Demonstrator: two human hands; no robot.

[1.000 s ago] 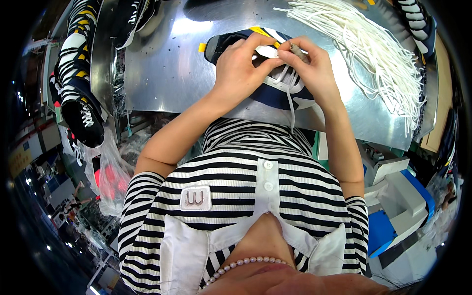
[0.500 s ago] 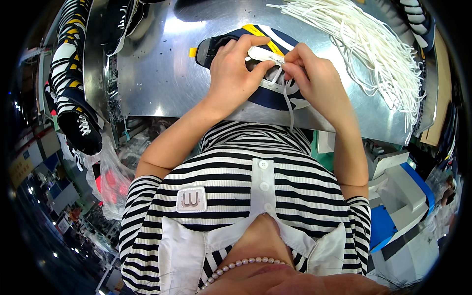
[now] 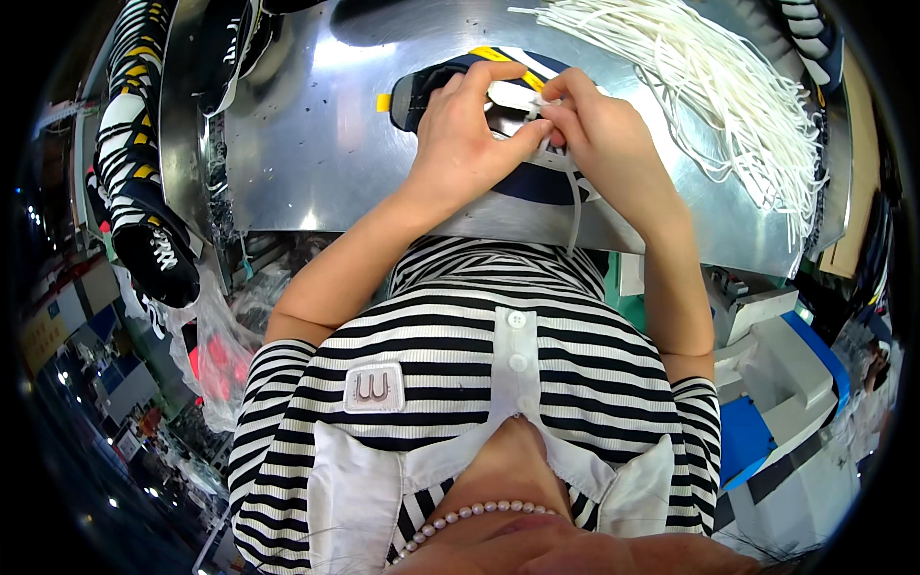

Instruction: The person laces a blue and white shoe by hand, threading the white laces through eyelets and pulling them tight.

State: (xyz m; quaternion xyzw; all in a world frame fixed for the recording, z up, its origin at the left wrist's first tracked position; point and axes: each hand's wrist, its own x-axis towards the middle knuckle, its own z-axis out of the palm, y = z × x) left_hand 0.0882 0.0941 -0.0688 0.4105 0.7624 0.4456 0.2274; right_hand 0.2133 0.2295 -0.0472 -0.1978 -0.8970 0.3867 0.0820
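Note:
A navy shoe (image 3: pixel 539 186) with yellow and white stripes lies on the metal tabletop, its yellow heel tab (image 3: pixel 383 103) pointing left. My left hand (image 3: pixel 465 139) grips it near the opening, index finger on the far edge and thumb on the near side. My right hand (image 3: pixel 609 139) pinches a white shoelace at the eyelets; its fingertips partly hide the lace tip. One lace end (image 3: pixel 576 211) hangs down over the table's near edge. Beside the fingers shows the white eyelet strip or tongue (image 3: pixel 516 97).
A heap of loose white laces (image 3: pixel 714 96) spreads over the right of the metal tabletop (image 3: pixel 307 158). Stacked striped shoes (image 3: pixel 129 125) line the left side, above a clear plastic bag (image 3: pixel 225 359). A grey and blue plastic bin (image 3: pixel 786 383) stands at lower right.
My right hand has shifted slightly left and up, closer to my left thumb. My left thumb has moved right toward the lace, and the shoe has slid slightly right.

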